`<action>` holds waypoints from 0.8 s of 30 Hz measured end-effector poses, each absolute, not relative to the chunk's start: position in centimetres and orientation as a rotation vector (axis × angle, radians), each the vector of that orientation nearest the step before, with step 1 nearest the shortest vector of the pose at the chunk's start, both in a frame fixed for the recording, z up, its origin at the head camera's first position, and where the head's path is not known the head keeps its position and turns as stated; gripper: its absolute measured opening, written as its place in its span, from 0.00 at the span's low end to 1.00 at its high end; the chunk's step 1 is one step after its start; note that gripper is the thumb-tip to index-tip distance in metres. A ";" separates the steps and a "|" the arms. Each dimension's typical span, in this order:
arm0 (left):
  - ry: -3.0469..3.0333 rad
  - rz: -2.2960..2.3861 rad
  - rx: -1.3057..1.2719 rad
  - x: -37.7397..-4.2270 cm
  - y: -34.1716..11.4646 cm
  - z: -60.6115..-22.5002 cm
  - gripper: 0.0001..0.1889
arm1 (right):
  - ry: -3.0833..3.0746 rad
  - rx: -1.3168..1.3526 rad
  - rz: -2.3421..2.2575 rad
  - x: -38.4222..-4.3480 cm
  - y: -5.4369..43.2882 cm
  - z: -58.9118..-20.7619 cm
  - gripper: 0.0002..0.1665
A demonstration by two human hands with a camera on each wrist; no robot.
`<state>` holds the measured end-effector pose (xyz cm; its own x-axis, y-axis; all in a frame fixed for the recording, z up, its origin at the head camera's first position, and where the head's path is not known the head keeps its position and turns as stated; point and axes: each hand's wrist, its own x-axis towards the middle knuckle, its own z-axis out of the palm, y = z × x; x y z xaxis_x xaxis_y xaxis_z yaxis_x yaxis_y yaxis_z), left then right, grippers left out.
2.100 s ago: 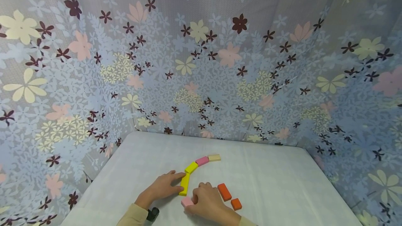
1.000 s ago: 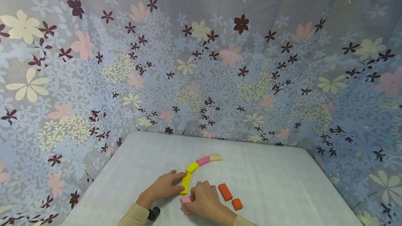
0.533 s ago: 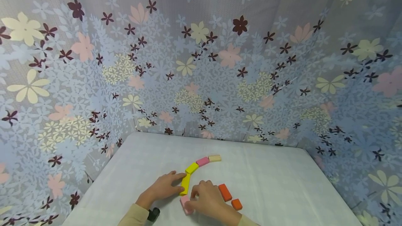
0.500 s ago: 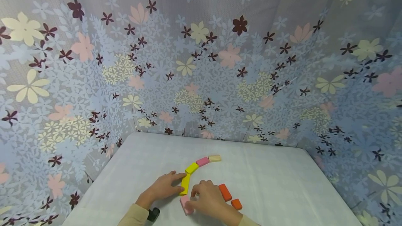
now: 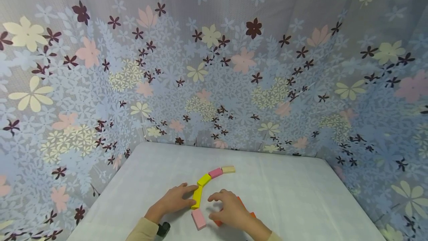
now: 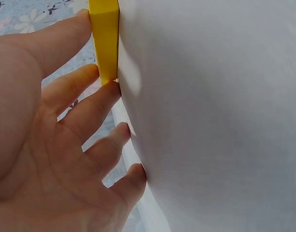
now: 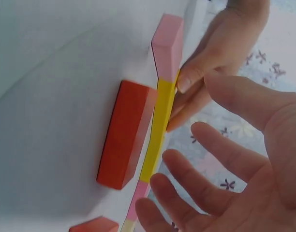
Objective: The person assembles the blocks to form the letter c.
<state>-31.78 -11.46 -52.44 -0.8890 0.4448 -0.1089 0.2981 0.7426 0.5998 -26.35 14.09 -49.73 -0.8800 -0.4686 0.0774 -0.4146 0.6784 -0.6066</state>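
My left hand (image 5: 174, 199) lies beside the near yellow block (image 5: 197, 198), thumb and index fingertips touching its left side. In the left wrist view, the fingers reach to that same yellow block (image 6: 107, 43). A light pink block (image 5: 198, 219) lies with its far end right at the near end of the yellow one. My right hand (image 5: 230, 210) hovers right of the pink block, fingers spread and holding nothing. Below it, partly hidden in the head view, lie orange-red blocks; the right wrist view shows a long orange-red block (image 7: 126, 135) and part of another orange-red block (image 7: 95, 225).
The curved row continues away with a second yellow block (image 5: 204, 179), a darker pink block (image 5: 215, 173) and a plain wood block (image 5: 229, 169). All lie on a white-covered table (image 5: 287, 189). A floral curtain (image 5: 200, 84) surrounds its far side and flanks.
The right hand turned the light pink block into line with the yellow one, let go of it and moved right over the orange-red blocks. The left hand stayed in place.
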 end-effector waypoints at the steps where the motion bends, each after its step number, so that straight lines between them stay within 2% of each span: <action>1: 2.698 0.865 0.584 -31.8 -11.5 -52.4 0.30 | 2.796 -0.752 -0.982 -26.4 14.3 -49.7 0.22; 15: 2.698 0.856 0.541 -31.8 -11.5 -52.6 0.30 | 2.702 -0.677 -1.005 -26.7 16.8 -50.7 0.29; 24: 2.704 0.860 0.557 -31.5 -11.4 -52.0 0.29 | 2.704 -0.767 -0.903 -26.5 17.1 -51.2 0.29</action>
